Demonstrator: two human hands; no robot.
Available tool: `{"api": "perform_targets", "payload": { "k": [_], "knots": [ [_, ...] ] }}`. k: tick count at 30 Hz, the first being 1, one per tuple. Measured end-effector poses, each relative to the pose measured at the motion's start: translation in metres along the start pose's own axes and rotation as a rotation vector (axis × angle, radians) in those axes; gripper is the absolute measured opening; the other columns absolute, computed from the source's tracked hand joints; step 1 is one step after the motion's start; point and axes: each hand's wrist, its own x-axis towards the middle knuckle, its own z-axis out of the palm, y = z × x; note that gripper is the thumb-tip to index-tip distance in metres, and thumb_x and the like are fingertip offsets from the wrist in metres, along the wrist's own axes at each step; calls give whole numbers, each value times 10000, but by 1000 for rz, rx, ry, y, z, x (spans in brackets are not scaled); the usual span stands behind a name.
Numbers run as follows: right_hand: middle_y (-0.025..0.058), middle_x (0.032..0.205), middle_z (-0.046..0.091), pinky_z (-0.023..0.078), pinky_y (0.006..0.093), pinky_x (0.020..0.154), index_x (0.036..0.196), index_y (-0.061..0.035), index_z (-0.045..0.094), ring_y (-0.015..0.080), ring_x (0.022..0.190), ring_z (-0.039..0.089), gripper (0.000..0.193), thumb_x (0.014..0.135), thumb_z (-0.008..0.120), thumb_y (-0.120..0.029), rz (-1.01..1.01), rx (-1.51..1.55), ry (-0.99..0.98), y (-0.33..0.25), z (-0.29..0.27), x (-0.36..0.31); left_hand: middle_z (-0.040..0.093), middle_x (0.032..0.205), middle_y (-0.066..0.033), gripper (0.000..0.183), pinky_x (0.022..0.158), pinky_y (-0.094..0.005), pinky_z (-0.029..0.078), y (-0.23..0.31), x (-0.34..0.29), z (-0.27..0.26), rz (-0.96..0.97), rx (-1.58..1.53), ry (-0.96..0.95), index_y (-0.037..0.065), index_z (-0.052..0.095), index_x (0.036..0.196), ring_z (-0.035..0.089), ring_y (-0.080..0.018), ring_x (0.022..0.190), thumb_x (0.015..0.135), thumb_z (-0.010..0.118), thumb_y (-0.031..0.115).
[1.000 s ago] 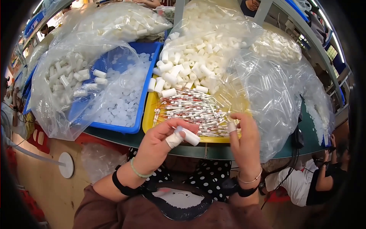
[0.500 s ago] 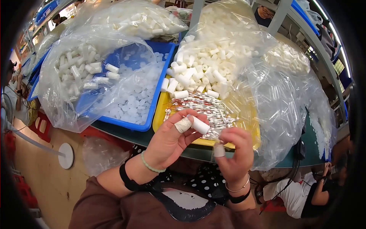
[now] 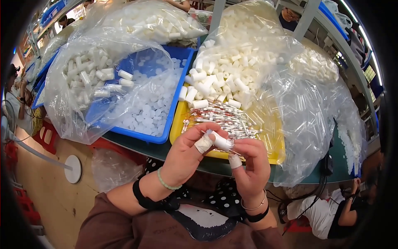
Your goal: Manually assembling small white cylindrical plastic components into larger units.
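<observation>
Both hands meet at one white cylinder [image 3: 222,143] above the near edge of a yellow tray [image 3: 175,128].
The left hand [image 3: 182,157] grasps the cylinder between wrapped thumb and fingers; the right hand [image 3: 253,168] has thumb and fingertips drawn together at its other end, though whether they pinch it or a smaller piece cannot be told. Half a second ago the right fingertips were slightly apart from that end; now they have closed up to it. Beneath, the tray holds slim wired parts [image 3: 228,120] and more white cylinders; a blue tray [image 3: 179,93] of translucent discs [image 3: 145,116] stands to its left on a green table [image 3: 215,167]. Beyond are a grey metal post [image 3: 217,14], a red stool [image 3: 46,136] and, right, a seated person [image 3: 319,211]. The cylinder slants down rightward between both grips.
</observation>
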Motion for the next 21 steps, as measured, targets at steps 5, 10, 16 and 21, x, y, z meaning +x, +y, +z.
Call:
{"api": "perform_targets", "payload": {
  "k": [5,10,16,21],
  "knots": [
    [113,1050,574,504,267,746,1067,3,563,174,896,595,259,818,622,50,195,255,43,4,16,-4,474,1354,-116,450,1065,-325,320,-13,-4,5,33,208,-137,0,362,1381,422,-203,1274,1012,395,256],
    [94,1032,570,498,249,727,1088,16,550,141,831,588,194,895,545,11,381,542,47,-9,14,3,279,1492,-141,671,1105,-347,235,-8,-5,0,64,284,-272,-7,224,1452,296,-236,1362,983,360,453],
    [103,930,592,475,292,687,1039,-13,571,202,757,585,234,948,518,-223,53,172,-38,-3,10,1,197,1507,-184,559,1106,-432,199,-16,-10,5,389,736,-452,62,425,1384,243,-378,1369,985,345,444],
    [124,868,580,471,347,639,936,-39,596,300,734,585,264,933,506,-287,23,188,-78,-5,13,-2,252,1488,-169,428,1105,-389,209,-25,-8,3,118,368,-410,58,496,1314,278,-302,1357,999,372,319]
  ]
}}
